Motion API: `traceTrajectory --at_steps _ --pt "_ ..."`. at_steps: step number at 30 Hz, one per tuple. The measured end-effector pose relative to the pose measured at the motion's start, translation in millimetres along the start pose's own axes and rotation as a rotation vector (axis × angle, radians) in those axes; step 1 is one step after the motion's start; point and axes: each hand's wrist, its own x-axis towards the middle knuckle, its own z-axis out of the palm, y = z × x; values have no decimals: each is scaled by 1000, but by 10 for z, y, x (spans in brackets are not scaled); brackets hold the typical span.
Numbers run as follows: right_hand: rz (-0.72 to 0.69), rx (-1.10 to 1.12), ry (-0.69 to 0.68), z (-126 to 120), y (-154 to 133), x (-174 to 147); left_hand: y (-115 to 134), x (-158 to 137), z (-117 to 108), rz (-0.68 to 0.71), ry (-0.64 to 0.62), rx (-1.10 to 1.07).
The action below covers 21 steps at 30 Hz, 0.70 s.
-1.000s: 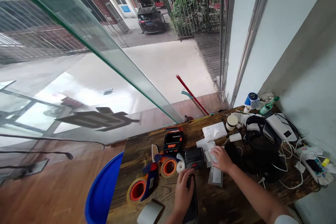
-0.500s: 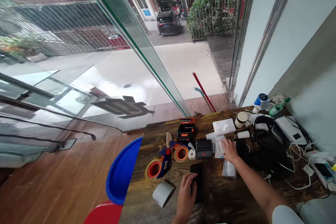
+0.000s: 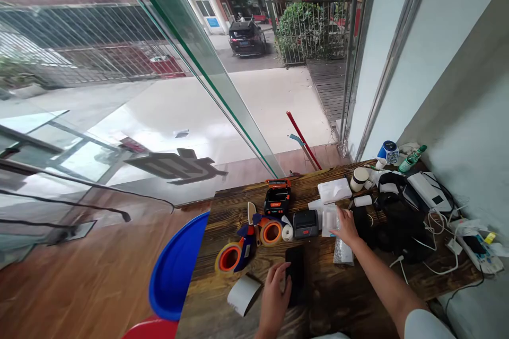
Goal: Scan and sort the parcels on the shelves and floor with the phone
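My left hand (image 3: pixel 274 295) rests at the left edge of a black phone (image 3: pixel 296 275) lying on the wooden table. Its fingers are stretched out and apart, their tips touching the phone's side. My right hand (image 3: pixel 345 229) has its fingers and thumb at the right edge of a small clear plastic packet (image 3: pixel 329 220) with something white inside; part of the grip is hidden. Under that hand lies a bubble-wrap pouch (image 3: pixel 343 253). A white tissue pack (image 3: pixel 334 190) sits just beyond the packet, and a small black printer (image 3: pixel 306 223) stands to its left.
Left of the phone are a curled label strip (image 3: pixel 244 294), two tape dispensers (image 3: pixel 229 258) and a black-and-orange printer (image 3: pixel 277 200). A black bag (image 3: pixel 397 217), cables and a white jar (image 3: pixel 359 179) crowd the right. A blue stool (image 3: pixel 175 270) stands beside the table.
My left hand has slid from on top of the phone to its left edge. My right hand has shifted from over the packet to its right edge. The view has turned slightly right.
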Motion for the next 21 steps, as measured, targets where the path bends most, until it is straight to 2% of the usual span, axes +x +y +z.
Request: traceTrajectory --at_steps 4,7,10,16,19,21 --pt "-21 118 76 83 -109 -257 137 492 28 -58 -144 405" --pt "-68 229 81 196 -323 -512 254 939 86 -99 -208 483" --pt "-112 351 55 306 -577 -755 303 1209 111 -151 -265 541" --pt "-112 578 -4 379 -969 -971 333 1248 90 -209 -395 534" --pt "-88 681 -27 374 -1060 -926 325 1226 61 -260 -393 442" --pt "-58 751 -43 374 -1078 -857 306 1189 2 -288 -349 335"
